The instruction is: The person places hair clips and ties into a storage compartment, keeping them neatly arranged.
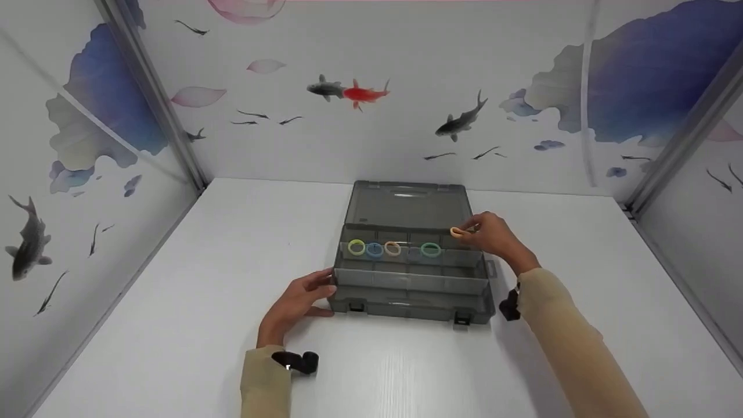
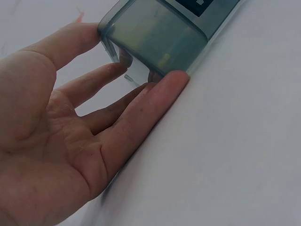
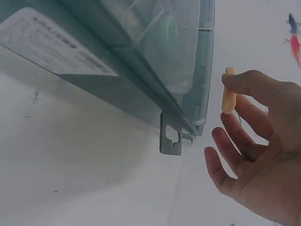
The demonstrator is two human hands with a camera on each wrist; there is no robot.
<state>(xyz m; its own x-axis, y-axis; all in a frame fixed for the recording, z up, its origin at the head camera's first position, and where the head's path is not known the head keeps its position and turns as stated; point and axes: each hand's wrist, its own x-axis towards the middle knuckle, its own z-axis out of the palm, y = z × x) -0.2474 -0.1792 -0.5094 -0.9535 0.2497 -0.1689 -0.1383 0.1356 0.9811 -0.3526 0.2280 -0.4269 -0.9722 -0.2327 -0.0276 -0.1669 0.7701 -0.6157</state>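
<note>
Soft light glares faintly off the table [image 1: 383,371]; wrist views look hazy.

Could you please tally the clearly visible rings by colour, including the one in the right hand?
Yellow-green ring: 1
Blue ring: 1
Green ring: 1
Pale orange rings: 2 (one in the box, the other held in the right hand)
Total: 5 rings

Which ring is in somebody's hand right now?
The orange ring, pinched by the right hand; the yellow, blue, peach and green rings sit unheld in the box.
</note>
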